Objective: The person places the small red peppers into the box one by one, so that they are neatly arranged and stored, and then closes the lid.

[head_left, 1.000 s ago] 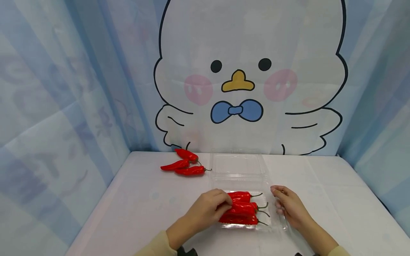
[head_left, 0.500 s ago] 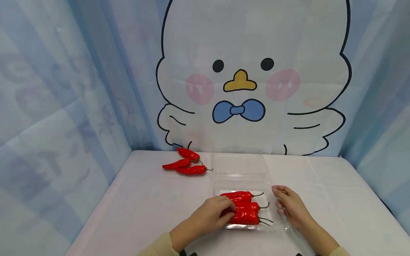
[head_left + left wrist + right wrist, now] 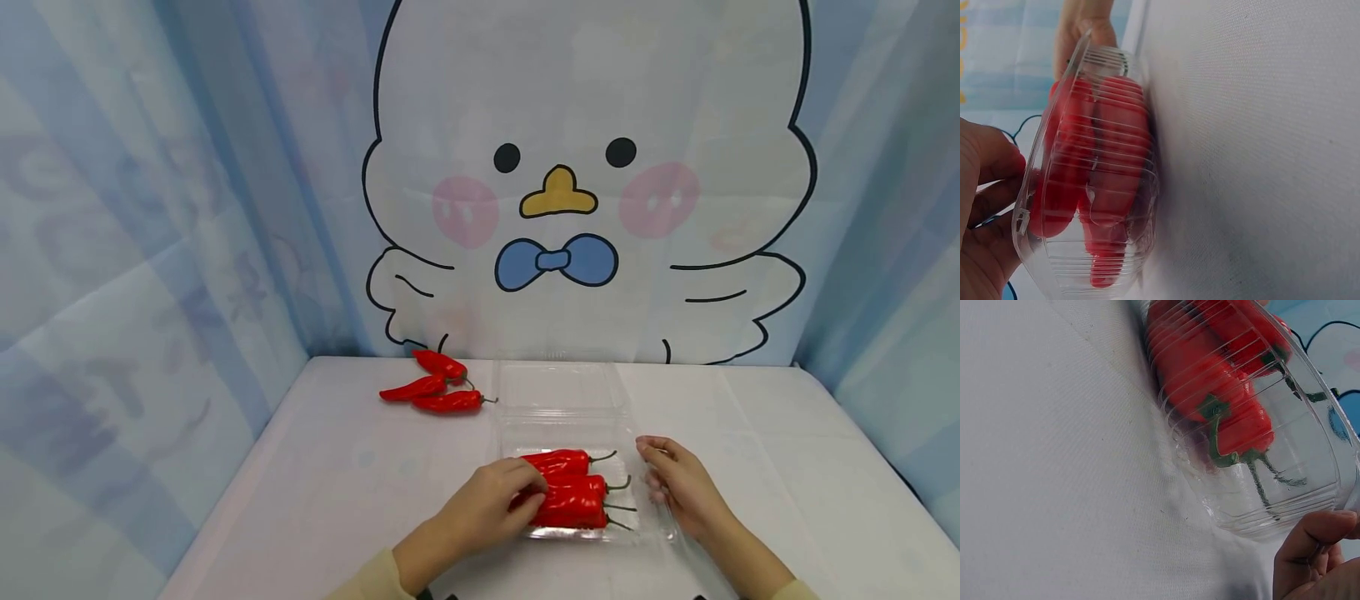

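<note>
A hinged clear plastic container (image 3: pixel 630 523) lies with its lid (image 3: pixel 558 387) laid back. Several red chili peppers (image 3: pixel 570 504) fill its base side by side, green stems pointing right. My left hand (image 3: pixel 491 504) bends over their left ends, thumb and fingers pinching the upper front chili pepper (image 3: pixel 1060 187). In the left wrist view the hand (image 3: pixel 988 206) is right at the container's rim, and the wall partly hides the contact. My right hand (image 3: pixel 678 479) holds the right side of the container, its thumb (image 3: pixel 1322 526) on the rim in the right wrist view.
Three more red chili peppers (image 3: pixel 442 387) lie in a loose group at the back left of the white table (image 3: pixel 330 483). Behind the table hangs a cloth backdrop (image 3: pixel 705 108) with a cartoon bird, and blue curtains (image 3: pixel 150 250) stand at both sides.
Over the second, my left hand and the front chili pepper shift slightly right, and the peppers sit more evenly in the container. My right hand stays at the container's side.
</note>
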Demonstrator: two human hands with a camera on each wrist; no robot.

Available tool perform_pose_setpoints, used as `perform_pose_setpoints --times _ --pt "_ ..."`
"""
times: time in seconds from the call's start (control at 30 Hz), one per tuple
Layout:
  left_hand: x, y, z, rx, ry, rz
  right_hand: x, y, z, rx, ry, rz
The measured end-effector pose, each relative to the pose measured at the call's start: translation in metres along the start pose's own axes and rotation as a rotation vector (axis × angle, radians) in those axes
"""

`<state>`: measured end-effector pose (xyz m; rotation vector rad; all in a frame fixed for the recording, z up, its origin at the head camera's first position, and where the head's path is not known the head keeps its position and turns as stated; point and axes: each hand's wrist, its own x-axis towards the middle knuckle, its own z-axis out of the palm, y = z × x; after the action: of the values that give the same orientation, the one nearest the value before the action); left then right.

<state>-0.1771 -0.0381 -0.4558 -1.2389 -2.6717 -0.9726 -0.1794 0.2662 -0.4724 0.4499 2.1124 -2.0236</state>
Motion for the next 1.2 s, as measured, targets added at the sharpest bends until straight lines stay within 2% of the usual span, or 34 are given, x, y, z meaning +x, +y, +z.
perform_pose_setpoints --times 0.7,1.2 --pt "-0.0028 -0.0041 -0.0011 0.021 0.043 0.02 0.0017 0.0039 -0.0003 0.019 0.008 -0.018" --pt "-0.0031 -0.0101 -0.007 0.008 0.058 -0.009 0.0002 0.0023 0.0003 0.014 0.005 -0.02"
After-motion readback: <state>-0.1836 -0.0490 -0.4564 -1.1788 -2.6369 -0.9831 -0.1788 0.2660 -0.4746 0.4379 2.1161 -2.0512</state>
